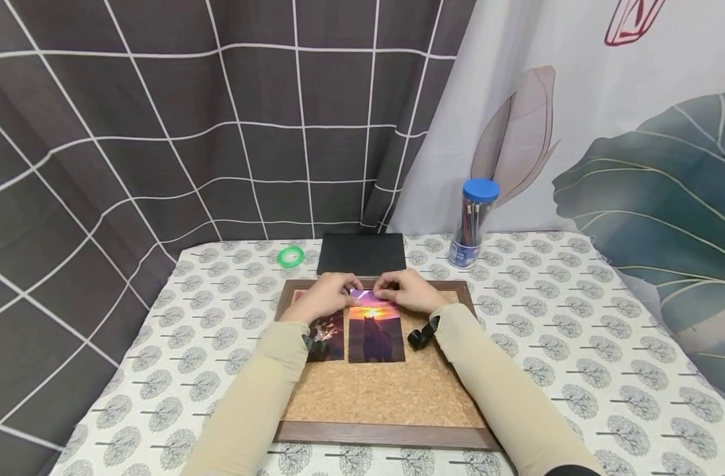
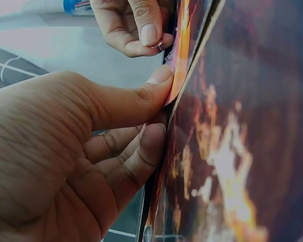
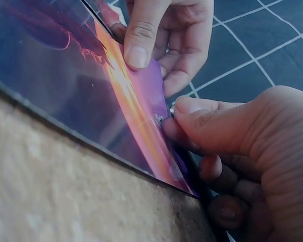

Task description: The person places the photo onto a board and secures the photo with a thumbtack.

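Observation:
A sunset photo (image 1: 374,334) with a dark horse silhouette lies on the cork board (image 1: 386,396), its top edge lifted and bent. My left hand (image 1: 329,294) pinches the photo's upper left corner between thumb and fingers. At the top edge, my right hand (image 1: 409,291) pinches a small shiny thumbtack (image 3: 172,111) between thumb and forefinger, close against the purple strip of the print. Left of it lies a second dark photo (image 2: 232,171) with bright orange and white patches, partly covered by my left wrist. A round shiny tack head (image 2: 147,234) shows near that photo's edge.
Behind the board's brown frame (image 1: 386,434) lies a black flat case (image 1: 361,253). A green tape roll (image 1: 290,257) sits to its left. At the back right stands a clear jar (image 1: 471,228) of pencils with a blue lid. A tree-print cloth (image 1: 184,357) covers the table.

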A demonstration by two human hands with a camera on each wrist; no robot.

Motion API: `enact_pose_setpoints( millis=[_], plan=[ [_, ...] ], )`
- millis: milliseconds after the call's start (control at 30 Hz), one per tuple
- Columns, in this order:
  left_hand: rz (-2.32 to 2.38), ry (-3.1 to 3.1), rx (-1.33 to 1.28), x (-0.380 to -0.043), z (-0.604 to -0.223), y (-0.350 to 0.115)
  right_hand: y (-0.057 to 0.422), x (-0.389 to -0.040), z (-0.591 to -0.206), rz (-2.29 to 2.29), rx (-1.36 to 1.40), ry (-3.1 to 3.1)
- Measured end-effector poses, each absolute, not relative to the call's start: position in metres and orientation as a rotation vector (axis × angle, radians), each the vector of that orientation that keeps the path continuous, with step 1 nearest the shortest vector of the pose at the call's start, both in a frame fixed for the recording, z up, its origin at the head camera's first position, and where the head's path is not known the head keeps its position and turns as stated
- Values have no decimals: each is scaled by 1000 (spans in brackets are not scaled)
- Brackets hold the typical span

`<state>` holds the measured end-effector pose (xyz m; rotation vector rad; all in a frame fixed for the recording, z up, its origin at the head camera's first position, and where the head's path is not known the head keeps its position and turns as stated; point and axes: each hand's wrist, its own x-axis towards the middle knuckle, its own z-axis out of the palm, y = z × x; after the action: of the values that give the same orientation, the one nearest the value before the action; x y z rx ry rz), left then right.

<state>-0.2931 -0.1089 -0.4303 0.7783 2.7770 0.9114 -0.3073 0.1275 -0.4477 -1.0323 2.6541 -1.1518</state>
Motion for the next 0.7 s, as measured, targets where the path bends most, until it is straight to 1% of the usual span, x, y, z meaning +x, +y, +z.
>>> enact_pose_setpoints(
  millis=[700],
  plan=[
    [870,2795,820,-293,-433,-110,128,-309,-452,-1111,-1059,2666]
  ],
)
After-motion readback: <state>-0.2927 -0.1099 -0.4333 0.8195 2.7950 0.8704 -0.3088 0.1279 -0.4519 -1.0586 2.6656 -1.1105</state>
